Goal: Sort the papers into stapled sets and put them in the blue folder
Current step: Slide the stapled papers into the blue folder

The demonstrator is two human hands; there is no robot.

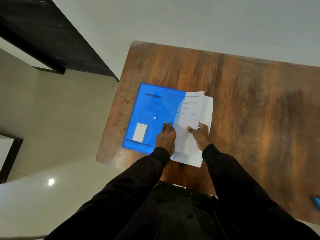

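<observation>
A translucent blue folder [150, 116] lies flat at the left end of the wooden table [242, 101], with a white label pocket on its cover. White printed papers [188, 108] stick out of its right side, partly under the blue cover. My left hand [166, 135] rests flat on the folder's right part, fingers straight. My right hand [200, 134] holds the papers' lower part, thumb on top of the upper sheet and fingers beneath it. More white sheets [207, 108] lie below, jutting out to the right.
A blue object [316, 205], cut off by the frame, lies at the table's near right edge. A dark bench or shelf [52, 40] stands to the far left over the tiled floor. The table's left edge runs close beside the folder.
</observation>
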